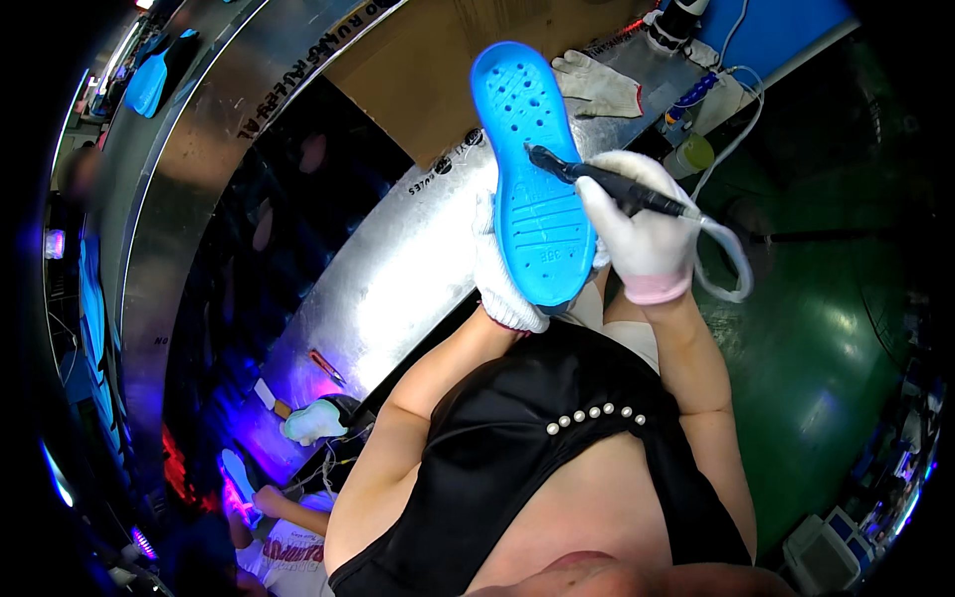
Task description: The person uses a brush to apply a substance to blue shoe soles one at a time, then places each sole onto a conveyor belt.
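A bright blue shoe sole (547, 234), pierced with small holes at its far end and ribbed lower down, stands tilted in front of me. My left hand (502, 284), in a white knit glove, is closed around its lower part from behind; most of those fingers are hidden by the sole. Gripped like a pen in my gloved right hand (647, 229) is a black pen-shaped tool (622, 186) with a pale hose looping from its back end. The tool's dark tip is at the sole's surface, near the middle; whether it touches, I cannot tell.
Beneath my hands runs a metal bench (388, 269) with brown cardboard (408, 90) and a loose white glove (602, 88) on it. A yellow-green jar (689, 156) stands at right. Blue pieces (92, 308) lie on the left conveyor. Lower left, another person's hand (269, 500) holds a sole.
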The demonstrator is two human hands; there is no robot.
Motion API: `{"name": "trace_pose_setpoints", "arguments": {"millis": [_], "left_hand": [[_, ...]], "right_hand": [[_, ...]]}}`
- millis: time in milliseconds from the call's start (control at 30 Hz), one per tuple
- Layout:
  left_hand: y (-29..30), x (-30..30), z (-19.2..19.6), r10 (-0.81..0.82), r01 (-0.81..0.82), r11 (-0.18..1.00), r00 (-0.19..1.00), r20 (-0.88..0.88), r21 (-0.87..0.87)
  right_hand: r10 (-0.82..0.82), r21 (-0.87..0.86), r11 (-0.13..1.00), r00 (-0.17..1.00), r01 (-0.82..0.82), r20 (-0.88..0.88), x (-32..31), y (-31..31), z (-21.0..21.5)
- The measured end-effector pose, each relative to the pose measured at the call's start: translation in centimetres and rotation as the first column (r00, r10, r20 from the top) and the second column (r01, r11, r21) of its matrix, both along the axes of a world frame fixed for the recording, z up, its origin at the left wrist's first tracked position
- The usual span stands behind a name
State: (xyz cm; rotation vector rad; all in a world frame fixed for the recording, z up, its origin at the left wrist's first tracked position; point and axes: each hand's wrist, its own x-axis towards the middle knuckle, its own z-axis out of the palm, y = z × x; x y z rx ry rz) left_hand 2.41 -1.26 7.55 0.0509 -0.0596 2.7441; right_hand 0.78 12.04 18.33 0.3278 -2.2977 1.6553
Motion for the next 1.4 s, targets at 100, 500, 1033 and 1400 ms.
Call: {"name": "trace_pose_setpoints", "arguments": {"millis": [100,500,1033,1400], "left_hand": [[-0.1,-0.8,-0.8,-0.094,0.094,0.995,0.995,0.023,0.015],[-3.4,-3.6,-0.2,-0.258,0.313,0.941,0.910,-0.325,0.129],[-7.2,-4.8,5.9,-0.405,0.270,0.544,0.914,0.033,-0.795],[-9.9,-6.5,7.1,-0.567,0.283,0.479,0.822,-0.047,-0.831]], "right_hand": [[0.315,0.422,0.897,0.860,-0.132,-0.401,2.4,-0.9,-1.1],[0.328,0.165,0.939,0.931,-0.303,-0.157,5.1,-1.4,0.0],[0.603,0.508,0.721,0.788,-0.472,-0.124,4.5,0.2,1.1],[0.518,0.420,0.806,0.841,-0.418,-0.157,2.0,1.8,0.4]]}}
